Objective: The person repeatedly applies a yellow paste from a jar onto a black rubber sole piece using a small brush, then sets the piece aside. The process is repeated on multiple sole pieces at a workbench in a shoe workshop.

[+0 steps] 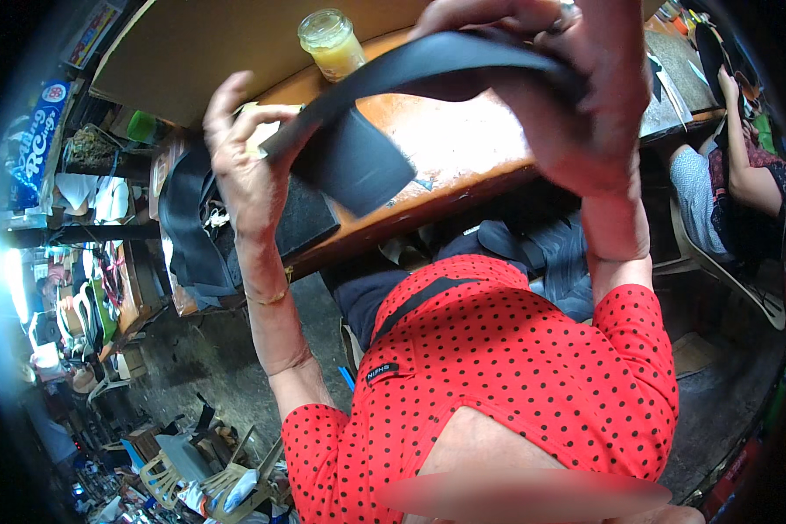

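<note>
A long, bendy black strip (445,63), like leather or rubber sheet, arches between my raised hands above the worktable. My left hand (246,175) pinches its left end, with one finger lifted away. Around the right end my right hand (585,113) is closed, its fingers bent over the strip and partly hidden by it. A flat black piece (358,166) shows below the strip near my left hand; I cannot tell whether it is joined to the strip. More black strips (188,223) lie in a pile just left of my left wrist.
On the orange-brown table (463,144) stands a glass jar (332,45) of yellowish stuff, beside a large cardboard sheet (201,52). A black slab (310,214) lies at the table's near edge. Another person (751,175) sits at the right; stools and clutter fill the lower left.
</note>
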Action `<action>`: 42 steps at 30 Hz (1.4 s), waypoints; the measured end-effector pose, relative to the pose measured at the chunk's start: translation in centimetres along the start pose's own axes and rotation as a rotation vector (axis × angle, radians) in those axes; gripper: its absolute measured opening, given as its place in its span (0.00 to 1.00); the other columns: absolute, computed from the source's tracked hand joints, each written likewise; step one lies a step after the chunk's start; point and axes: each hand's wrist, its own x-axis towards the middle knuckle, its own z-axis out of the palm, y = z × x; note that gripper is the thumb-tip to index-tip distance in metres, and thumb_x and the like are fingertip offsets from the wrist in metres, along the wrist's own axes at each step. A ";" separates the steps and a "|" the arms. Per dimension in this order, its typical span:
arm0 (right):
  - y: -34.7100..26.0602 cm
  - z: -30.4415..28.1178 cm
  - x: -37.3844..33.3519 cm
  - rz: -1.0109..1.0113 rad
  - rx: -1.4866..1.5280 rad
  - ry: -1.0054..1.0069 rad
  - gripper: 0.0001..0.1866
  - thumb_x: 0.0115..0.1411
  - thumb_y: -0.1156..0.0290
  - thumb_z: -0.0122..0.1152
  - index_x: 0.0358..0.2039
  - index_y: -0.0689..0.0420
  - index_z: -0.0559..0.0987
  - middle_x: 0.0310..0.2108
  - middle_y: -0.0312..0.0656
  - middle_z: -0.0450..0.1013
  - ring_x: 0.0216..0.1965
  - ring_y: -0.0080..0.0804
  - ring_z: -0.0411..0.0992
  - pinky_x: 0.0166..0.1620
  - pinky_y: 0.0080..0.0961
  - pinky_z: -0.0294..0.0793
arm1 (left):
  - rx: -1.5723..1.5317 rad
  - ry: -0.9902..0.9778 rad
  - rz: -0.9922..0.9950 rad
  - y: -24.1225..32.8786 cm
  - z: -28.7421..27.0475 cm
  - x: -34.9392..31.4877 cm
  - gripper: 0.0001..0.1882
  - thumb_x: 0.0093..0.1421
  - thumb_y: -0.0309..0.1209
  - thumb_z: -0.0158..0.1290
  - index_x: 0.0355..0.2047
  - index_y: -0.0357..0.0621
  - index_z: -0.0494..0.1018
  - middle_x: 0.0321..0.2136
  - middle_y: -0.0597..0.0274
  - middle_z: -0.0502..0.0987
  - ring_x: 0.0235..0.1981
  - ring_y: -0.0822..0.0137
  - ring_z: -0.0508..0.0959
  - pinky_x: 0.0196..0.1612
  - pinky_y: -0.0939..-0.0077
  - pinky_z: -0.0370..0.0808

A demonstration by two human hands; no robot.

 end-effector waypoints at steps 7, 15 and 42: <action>11.2 -5.0 -5.0 0.442 -0.190 0.083 0.32 0.54 0.76 0.63 0.59 0.49 0.65 0.42 0.39 0.72 0.38 0.24 0.72 0.43 0.20 0.72 | -0.782 -0.783 -0.496 -5.1 5.4 0.0 0.21 0.56 0.27 0.57 0.50 0.34 0.70 0.41 0.65 0.76 0.41 0.76 0.73 0.49 0.80 0.68; 22.0 -6.8 -11.3 0.722 -0.614 0.090 0.37 0.52 0.73 0.63 0.61 0.47 0.58 0.43 0.51 0.71 0.49 0.44 0.70 0.53 0.36 0.67 | -0.371 -0.876 -0.556 -9.3 11.1 1.1 0.24 0.55 0.32 0.59 0.50 0.34 0.68 0.42 0.57 0.76 0.41 0.71 0.74 0.45 0.76 0.72; 24.9 -4.8 -15.6 0.644 -0.937 0.210 0.35 0.59 0.67 0.57 0.64 0.41 0.54 0.52 0.53 0.69 0.50 0.51 0.70 0.49 0.40 0.70 | 0.322 0.338 -0.958 -22.8 -12.8 -11.0 0.44 0.46 0.51 0.64 0.54 0.28 0.65 0.51 0.39 0.70 0.53 0.53 0.71 0.55 0.64 0.66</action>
